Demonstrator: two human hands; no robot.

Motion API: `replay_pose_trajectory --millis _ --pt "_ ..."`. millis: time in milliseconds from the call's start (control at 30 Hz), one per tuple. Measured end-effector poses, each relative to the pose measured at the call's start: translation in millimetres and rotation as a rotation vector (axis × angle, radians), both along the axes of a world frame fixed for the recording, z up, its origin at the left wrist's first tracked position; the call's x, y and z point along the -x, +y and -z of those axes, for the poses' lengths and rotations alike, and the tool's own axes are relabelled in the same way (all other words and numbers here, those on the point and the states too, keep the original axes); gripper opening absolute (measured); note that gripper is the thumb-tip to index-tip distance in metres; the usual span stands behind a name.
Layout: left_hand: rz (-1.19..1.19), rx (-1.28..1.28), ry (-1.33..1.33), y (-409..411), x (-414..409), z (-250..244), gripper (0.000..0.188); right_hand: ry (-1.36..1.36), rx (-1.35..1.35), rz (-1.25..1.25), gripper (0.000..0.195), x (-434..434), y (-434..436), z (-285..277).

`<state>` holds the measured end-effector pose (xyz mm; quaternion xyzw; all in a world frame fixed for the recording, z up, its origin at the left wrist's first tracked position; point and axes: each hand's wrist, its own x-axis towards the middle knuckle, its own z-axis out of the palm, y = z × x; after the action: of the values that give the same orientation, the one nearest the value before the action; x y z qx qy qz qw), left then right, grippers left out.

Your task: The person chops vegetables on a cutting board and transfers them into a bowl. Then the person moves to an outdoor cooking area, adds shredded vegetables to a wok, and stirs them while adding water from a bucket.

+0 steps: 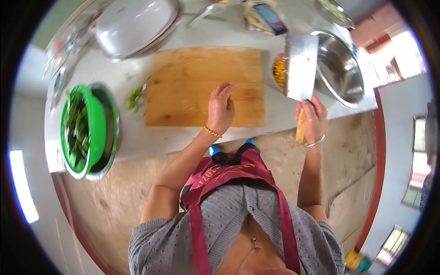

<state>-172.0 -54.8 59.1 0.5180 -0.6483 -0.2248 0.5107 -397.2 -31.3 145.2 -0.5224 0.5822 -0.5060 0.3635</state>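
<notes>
My right hand [313, 120] grips the wooden handle of a cleaver [301, 67], its broad blade raised over the gap between a bowl of chopped orange and green food [278, 73] and a large steel bowl [340, 68]. Small bits cling to the blade, which partly hides the food bowl. Above the wooden cutting board [206, 86] is my left hand [221, 110], fingers partly bent and nothing seen in it. A few small scraps lie on the board. Green vegetable trimmings [134, 99] sit on the table just left of the board.
A green plastic basket of leafy vegetables [98, 132] leans in a metal basin [111, 137] at the left. White trays [137, 27] are at the back left. A white spoon [206, 13], a smartphone [270, 17] on a cloth and a glass dish [335, 13] stand along the far side.
</notes>
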Motion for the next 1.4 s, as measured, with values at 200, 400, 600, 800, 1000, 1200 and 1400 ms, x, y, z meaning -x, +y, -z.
replay_pose_trajectory --millis 200,400,600,800,1000,1200,1400 --pt "-0.320 0.020 -0.152 23 -82 8 0.031 0.812 0.132 0.083 0.017 6 -36 14" --pt "-0.472 -0.083 -0.101 37 -117 22 0.030 1.000 0.412 0.013 0.033 -3 -55 26" --pt "-0.507 0.024 -0.169 81 -122 -20 0.031 1.084 0.402 -0.338 0.035 -89 -64 51" --pt "-0.837 0.065 -0.483 172 -186 -62 0.035 1.296 0.257 -0.504 0.040 -112 -58 55" --pt "-1.403 0.184 -0.466 251 -335 -70 0.026 1.006 0.684 -0.577 0.036 -262 -72 -26" --pt "-1.405 0.160 -0.607 280 -547 -38 0.028 0.855 0.945 -0.685 0.031 -500 -96 -69" --pt "-1.194 -0.043 -0.432 261 -649 16 0.040 1.205 0.621 -0.688 0.025 -708 -186 -64"
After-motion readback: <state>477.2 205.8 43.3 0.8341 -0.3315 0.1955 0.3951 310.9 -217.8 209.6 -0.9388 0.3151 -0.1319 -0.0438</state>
